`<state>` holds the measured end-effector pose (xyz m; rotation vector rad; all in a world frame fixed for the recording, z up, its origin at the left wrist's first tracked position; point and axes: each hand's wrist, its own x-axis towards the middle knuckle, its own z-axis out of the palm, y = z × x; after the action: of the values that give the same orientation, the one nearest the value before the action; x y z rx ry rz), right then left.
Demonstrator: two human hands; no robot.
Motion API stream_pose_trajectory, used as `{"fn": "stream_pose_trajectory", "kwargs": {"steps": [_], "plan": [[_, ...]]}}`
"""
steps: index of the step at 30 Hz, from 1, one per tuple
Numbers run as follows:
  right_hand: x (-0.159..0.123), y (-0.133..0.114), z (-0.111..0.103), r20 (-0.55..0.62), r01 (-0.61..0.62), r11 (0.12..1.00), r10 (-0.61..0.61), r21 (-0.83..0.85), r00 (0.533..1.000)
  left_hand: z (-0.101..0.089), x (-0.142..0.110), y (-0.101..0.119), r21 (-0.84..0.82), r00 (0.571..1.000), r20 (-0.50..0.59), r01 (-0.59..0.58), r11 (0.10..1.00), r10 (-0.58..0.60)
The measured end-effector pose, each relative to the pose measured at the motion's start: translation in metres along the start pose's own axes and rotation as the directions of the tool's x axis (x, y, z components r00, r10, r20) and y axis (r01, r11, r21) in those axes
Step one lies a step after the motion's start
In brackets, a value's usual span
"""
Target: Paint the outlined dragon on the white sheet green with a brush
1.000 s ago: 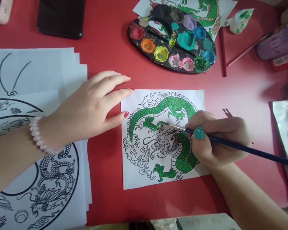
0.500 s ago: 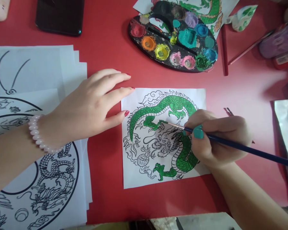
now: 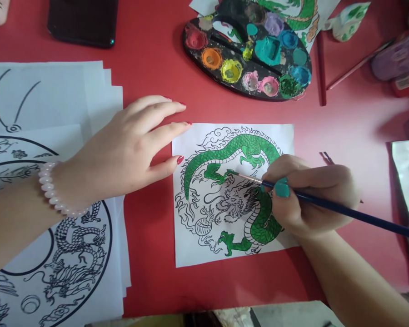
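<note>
Between my hands lies a white sheet with a line-drawn dragon (image 3: 204, 254), its body and legs painted green while the head, flames and cloud are bare outline. My right hand (image 3: 313, 195) is closed round a dark blue paintbrush (image 3: 341, 210) and rests over the sheet's right edge. The brush tip touches the dragon's upper claw, left of centre. My left hand (image 3: 146, 141), with red nails and a pale bead bracelet (image 3: 47, 186) at the wrist, lies flat with fingers apart. Its fingertips reach the sheet's left edge.
A black paint palette (image 3: 221, 81) with several colours stands beyond the sheet, partly over another green dragon picture (image 3: 306, 13). Printed sheets (image 3: 102, 290) lie at left, a black phone (image 3: 82, 22) at upper left. Brushes (image 3: 322, 72) and a purple bottle (image 3: 395, 59) sit at right.
The view has shifted very slightly. Both hands, the brush and the sheet keep nearly the same places, with the brush tip still at the upper claw.
</note>
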<state>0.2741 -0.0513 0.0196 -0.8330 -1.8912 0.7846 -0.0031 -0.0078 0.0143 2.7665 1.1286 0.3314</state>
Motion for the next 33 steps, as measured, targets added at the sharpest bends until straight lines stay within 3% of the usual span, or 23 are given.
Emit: {"fn": "stream_pose_trajectory", "kwargs": {"steps": [17, 23, 33], "plan": [[0.0011, 0.0017, -0.0014, -0.016, -0.014, 0.999, 0.013, -0.051, 1.0, -0.0019, 0.0005, 0.0015, -0.039, 1.0, 0.002, 0.013, 0.999, -0.013], [0.0002, 0.0044, -0.0029, -0.019, 0.06, 0.998, -0.061, -0.016, 0.998, -0.0028, 0.0008, 0.0025, -0.042, 1.0, 0.018, 0.011, 0.999, -0.011], [0.0001, 0.0038, -0.0013, -0.048, 0.054, 0.997, -0.056, -0.053, 0.997, -0.0048, 0.0017, 0.0035, -0.036, 0.999, 0.031, 0.022, 0.999, -0.021]]}}
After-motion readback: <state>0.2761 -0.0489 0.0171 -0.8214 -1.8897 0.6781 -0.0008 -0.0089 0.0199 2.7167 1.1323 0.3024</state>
